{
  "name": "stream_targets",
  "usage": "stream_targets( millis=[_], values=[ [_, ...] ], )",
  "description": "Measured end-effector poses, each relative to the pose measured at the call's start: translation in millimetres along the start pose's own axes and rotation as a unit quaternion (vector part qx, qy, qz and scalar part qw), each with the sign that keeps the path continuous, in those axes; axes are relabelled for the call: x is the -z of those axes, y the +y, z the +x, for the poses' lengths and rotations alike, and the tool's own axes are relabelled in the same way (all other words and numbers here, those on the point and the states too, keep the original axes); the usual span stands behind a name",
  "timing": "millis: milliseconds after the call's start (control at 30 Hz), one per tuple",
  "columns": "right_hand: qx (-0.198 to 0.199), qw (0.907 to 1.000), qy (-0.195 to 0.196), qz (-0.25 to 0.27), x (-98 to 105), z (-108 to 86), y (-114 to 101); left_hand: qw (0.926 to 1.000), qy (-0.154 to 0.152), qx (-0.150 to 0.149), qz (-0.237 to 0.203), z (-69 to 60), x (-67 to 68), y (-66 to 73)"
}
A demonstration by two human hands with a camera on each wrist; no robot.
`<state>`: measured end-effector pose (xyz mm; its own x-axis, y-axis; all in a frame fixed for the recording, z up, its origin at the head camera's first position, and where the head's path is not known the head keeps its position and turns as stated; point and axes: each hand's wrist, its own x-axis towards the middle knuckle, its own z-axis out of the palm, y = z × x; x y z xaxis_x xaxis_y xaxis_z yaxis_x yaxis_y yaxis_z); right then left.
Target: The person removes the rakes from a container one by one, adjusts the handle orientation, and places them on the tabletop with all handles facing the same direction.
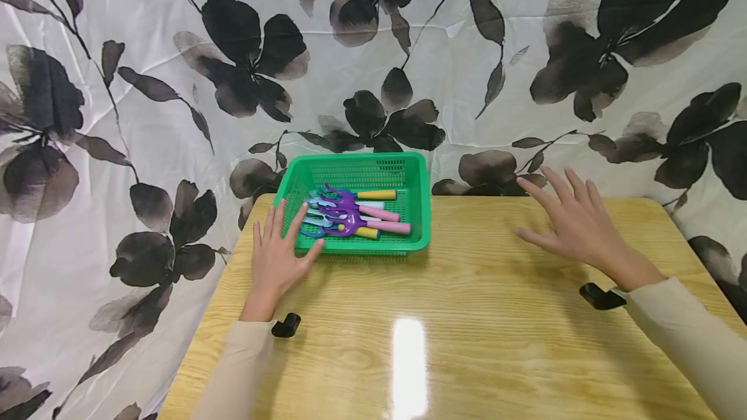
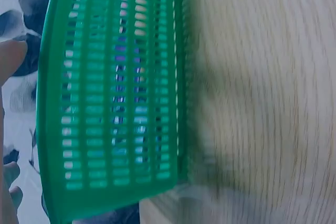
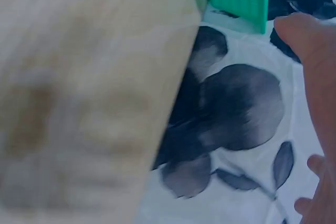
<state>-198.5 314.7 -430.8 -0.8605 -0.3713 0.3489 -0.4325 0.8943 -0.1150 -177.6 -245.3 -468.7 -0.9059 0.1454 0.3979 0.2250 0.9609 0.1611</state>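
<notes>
A green plastic basket (image 1: 424,209) stands at the table's back edge in the head view; its slotted side wall (image 2: 55,145) fills much of the left wrist view. Inside lie several small garden tools, among them a purple-headed fork (image 1: 347,222) with a pink handle, light-blue pieces and yellow handles (image 1: 376,194). My left hand (image 1: 279,261) has its fingers spread at the basket's front left corner; whether it touches the rim I cannot tell. Over to the right, my right hand (image 1: 574,219) hovers above the table, fingers spread, holding nothing.
The wooden table (image 1: 467,316) carries a bright light reflection in front. Right behind its back edge hangs a white curtain (image 1: 327,76) with dark flowers. A small black device (image 1: 286,326) sits at the left wrist, another (image 1: 601,297) at the right.
</notes>
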Motion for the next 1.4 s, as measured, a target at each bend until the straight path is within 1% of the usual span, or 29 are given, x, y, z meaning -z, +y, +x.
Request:
stream_targets(
  millis=[100,167,300,400,467,567,667,733,800,900,1000,1067,1100,1133,1167,1233,1367,1400],
  values=[
    [0.044,0.9987,-0.005,0.023,4.9,22.7,-6.5,1.0000,-0.003,0.003,-0.004,1.0,1.9,-7.7],
    [0.072,0.9968,-0.012,0.032,5.4,38.0,-11.3,0.9998,-0.009,0.010,-0.014,0.4,2.7,-12.8],
    [0.116,0.9912,-0.036,0.053,6.9,70.1,-26.2,0.9981,-0.008,0.030,-0.054,-2.3,2.8,-22.8],
    [0.119,0.9876,-0.067,0.077,7.3,96.3,-42.8,0.9932,-0.004,0.061,-0.099,-6.5,1.1,-30.2],
    [0.118,0.9841,-0.092,0.096,5.2,115.3,-55.3,0.9868,-0.005,0.088,-0.136,-10.8,0.2,-34.5],
    [0.116,0.9769,-0.131,0.123,-2.6,142.4,-74.9,0.9728,-0.014,0.128,-0.192,-15.7,-2.6,-40.5],
    [0.129,0.9664,-0.162,0.153,-12.1,165.4,-95.0,0.9581,-0.012,0.148,-0.245,-17.1,-5.3,-43.9],
    [0.130,0.9587,-0.182,0.176,-17.4,179.2,-108.9,0.9459,-0.012,0.161,-0.282,-17.8,-7.4,-45.2],
    [0.130,0.9504,-0.201,0.199,-23.4,192.4,-121.7,0.9313,-0.018,0.174,-0.319,-18.5,-9.2,-45.6],
    [0.125,0.9359,-0.238,0.227,-34.2,209.9,-137.9,0.9062,-0.035,0.198,-0.372,-20.2,-12.5,-46.1],
    [0.119,0.9180,-0.290,0.243,-47.4,222.9,-150.3,0.8814,-0.047,0.209,-0.421,-21.4,-15.5,-45.5],
    [0.109,0.9055,-0.327,0.247,-55.9,228.6,-157.9,0.8655,-0.049,0.211,-0.452,-21.3,-17.1,-45.0],
    [0.106,0.8997,-0.343,0.248,-60.1,230.8,-161.2,0.8578,-0.049,0.211,-0.466,-20.9,-17.8,-44.6],
    [0.099,0.8934,-0.359,0.251,-63.7,232.0,-164.8,0.8521,-0.049,0.212,-0.476,-20.6,-18.3,-44.0],
    [0.095,0.8885,-0.372,0.251,-67.9,232.9,-167.6,0.8475,-0.049,0.215,-0.483,-20.1,-19.0,-43.7],
    [0.086,0.8771,-0.398,0.255,-75.5,233.4,-173.0,0.8430,-0.045,0.216,-0.490,-19.1,-20.4,-42.6],
    [0.072,0.8555,-0.442,0.261,-91.3,230.2,-179.2,0.8407,-0.035,0.221,-0.493,-18.3,-22.5,-40.8],
    [0.071,0.8503,-0.451,0.263,-94.9,229.4,-180.1,0.8411,-0.033,0.220,-0.493,-18.6,-22.8,-40.7]
  ],
)
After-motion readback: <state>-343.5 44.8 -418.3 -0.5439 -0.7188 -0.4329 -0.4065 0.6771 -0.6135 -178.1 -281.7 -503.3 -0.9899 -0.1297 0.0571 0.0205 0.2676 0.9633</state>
